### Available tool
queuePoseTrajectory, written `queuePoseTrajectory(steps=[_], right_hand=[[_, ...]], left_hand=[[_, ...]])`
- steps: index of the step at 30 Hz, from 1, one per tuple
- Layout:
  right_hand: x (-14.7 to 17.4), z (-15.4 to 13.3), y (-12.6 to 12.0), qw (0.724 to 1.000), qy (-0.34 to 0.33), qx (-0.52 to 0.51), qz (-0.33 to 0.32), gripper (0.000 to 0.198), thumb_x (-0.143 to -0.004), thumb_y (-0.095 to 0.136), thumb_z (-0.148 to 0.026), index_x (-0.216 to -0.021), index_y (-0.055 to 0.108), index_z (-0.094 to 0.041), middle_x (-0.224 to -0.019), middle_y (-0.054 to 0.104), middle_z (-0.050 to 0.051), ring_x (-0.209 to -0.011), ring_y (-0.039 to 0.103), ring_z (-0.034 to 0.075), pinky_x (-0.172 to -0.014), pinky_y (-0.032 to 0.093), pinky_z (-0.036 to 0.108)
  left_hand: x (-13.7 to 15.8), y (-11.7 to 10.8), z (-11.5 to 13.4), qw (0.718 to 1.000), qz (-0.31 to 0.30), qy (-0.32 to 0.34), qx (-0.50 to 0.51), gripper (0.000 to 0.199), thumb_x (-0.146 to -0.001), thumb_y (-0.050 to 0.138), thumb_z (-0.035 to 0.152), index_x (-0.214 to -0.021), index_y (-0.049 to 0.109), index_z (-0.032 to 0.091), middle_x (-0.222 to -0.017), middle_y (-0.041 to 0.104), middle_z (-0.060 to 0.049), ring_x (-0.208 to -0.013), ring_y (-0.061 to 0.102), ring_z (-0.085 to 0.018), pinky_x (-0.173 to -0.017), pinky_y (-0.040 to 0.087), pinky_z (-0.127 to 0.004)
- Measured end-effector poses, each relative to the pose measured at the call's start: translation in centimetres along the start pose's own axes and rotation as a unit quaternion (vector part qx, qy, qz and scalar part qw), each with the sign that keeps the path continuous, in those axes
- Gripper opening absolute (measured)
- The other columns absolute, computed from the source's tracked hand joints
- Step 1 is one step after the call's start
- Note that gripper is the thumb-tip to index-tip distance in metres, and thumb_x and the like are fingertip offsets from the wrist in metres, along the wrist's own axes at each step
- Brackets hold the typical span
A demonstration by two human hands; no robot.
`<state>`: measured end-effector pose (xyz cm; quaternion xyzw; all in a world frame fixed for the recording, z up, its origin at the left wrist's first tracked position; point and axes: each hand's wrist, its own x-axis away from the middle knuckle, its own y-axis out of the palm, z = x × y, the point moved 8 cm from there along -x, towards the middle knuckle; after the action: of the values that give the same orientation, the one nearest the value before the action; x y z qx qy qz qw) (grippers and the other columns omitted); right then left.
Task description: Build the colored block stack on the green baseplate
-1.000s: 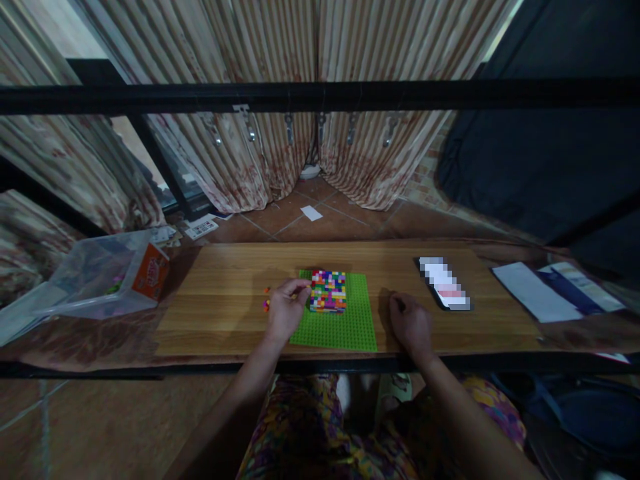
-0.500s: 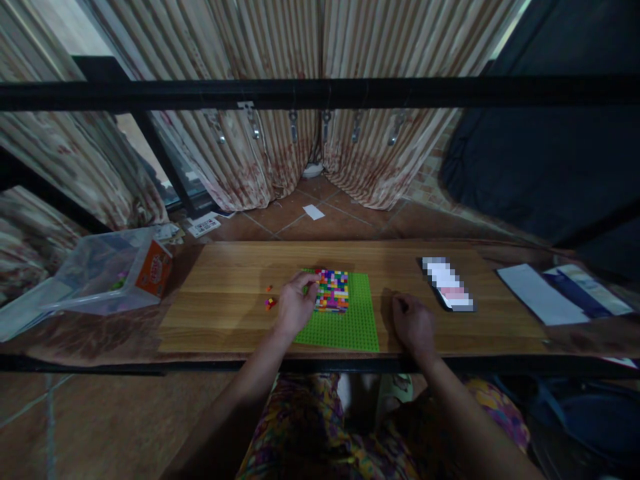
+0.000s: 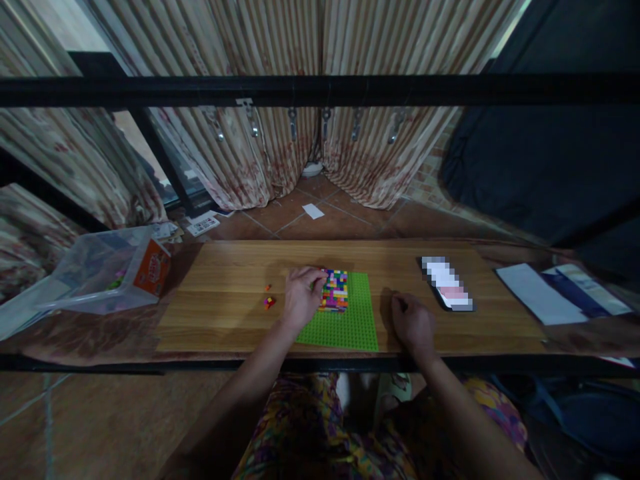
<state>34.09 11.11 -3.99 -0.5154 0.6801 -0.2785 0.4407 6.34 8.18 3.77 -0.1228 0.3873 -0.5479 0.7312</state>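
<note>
A block of many-coloured toy bricks (image 3: 336,291) stands on a green studded baseplate (image 3: 357,327). Over the block's left side is my left hand (image 3: 303,293), its thumb and fingers pinched together at the top bricks. Whatever those fingertips hold is too small or too hidden to make out. To the right of the baseplate, my right hand (image 3: 414,323) rests on the wooden board with its fingers curled in. The inside of that curl cannot be seen. A few loose small bricks (image 3: 269,303) lie left of my left hand.
A clear plastic bin (image 3: 100,273) with an orange label stands at the left end of the wooden board (image 3: 215,320). A phone (image 3: 447,283) lies to the right, with white papers (image 3: 543,293) beyond it. A black bar (image 3: 320,91) crosses above the board.
My left hand has shifted slightly right and up, covering more of the block's left side. My right hand has stayed in place.
</note>
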Motion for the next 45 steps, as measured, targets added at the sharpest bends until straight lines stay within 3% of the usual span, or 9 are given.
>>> queuePoseTrajectory(steps=[9, 18, 30, 34, 39, 45], right_hand=[[0.0, 0.0, 0.0, 1.000, -0.006, -0.005, 0.005, 0.035, -0.087, 0.041, -0.038, -0.091, 0.069, -0.016, -0.092, 0.071, 0.011, -0.077, 0.062, 0.021, -0.068, 0.039, 0.029], [0.0, 0.0, 0.1, 1.000, 0.000, -0.006, -0.003, 0.035, -0.087, 0.041, -0.038, -0.092, 0.069, -0.016, -0.093, 0.071, 0.011, -0.081, 0.062, 0.021, -0.069, 0.040, 0.029], [-0.1, 0.0, -0.1, 1.000, 0.006, 0.003, -0.003, 0.038, -0.087, 0.040, -0.040, -0.091, 0.069, -0.016, -0.090, 0.070, 0.012, -0.077, 0.060, 0.020, -0.067, 0.038, 0.029], [-0.1, 0.0, 0.1, 1.000, 0.000, 0.000, -0.006, 0.038, -0.087, 0.040, -0.040, -0.092, 0.069, -0.016, -0.091, 0.070, 0.012, -0.079, 0.061, 0.021, -0.068, 0.039, 0.029], [0.0, 0.0, 0.0, 1.000, -0.003, -0.008, 0.003, 0.038, -0.087, 0.040, -0.040, -0.092, 0.069, -0.015, -0.093, 0.071, 0.012, -0.080, 0.061, 0.022, -0.070, 0.040, 0.030], [0.0, -0.2, -0.2, 1.000, 0.000, -0.012, -0.001, 0.038, -0.087, 0.040, -0.039, -0.093, 0.069, -0.016, -0.094, 0.071, 0.013, -0.079, 0.062, 0.021, -0.069, 0.040, 0.030]], left_hand=[[-0.5, 0.9, 0.4, 0.995, -0.005, 0.051, -0.082, 0.017, -0.088, 0.054, 0.025, -0.088, 0.071, 0.027, -0.096, 0.072, 0.000, -0.094, 0.056, -0.019, -0.092, 0.035, -0.038], [-0.3, 0.8, 0.1, 0.996, 0.017, 0.038, -0.078, 0.015, -0.085, 0.057, 0.021, -0.085, 0.071, 0.026, -0.096, 0.069, -0.001, -0.095, 0.055, -0.019, -0.091, 0.037, -0.039], [-0.1, 0.8, -2.0, 0.993, 0.040, -0.030, 0.103, 0.025, -0.080, 0.060, 0.016, -0.102, 0.068, 0.024, -0.104, 0.066, -0.003, -0.102, 0.059, -0.018, -0.096, 0.044, -0.037], [-0.6, 1.8, -4.0, 0.976, 0.051, -0.102, 0.183, 0.029, -0.083, 0.058, 0.022, -0.112, 0.063, 0.021, -0.110, 0.065, -0.006, -0.103, 0.060, -0.018, -0.094, 0.046, -0.035], [-0.9, 4.2, -6.0, 0.946, 0.008, -0.200, 0.255, 0.024, -0.083, 0.057, 0.024, -0.104, 0.066, 0.018, -0.106, 0.069, -0.006, -0.098, 0.063, -0.018, -0.090, 0.048, -0.032], [-0.9, 4.9, -5.7, 0.932, -0.010, -0.211, 0.294, 0.021, -0.082, 0.057, 0.023, -0.100, 0.068, 0.018, -0.100, 0.071, -0.004, -0.087, 0.064, -0.015, -0.082, 0.051, -0.028]])
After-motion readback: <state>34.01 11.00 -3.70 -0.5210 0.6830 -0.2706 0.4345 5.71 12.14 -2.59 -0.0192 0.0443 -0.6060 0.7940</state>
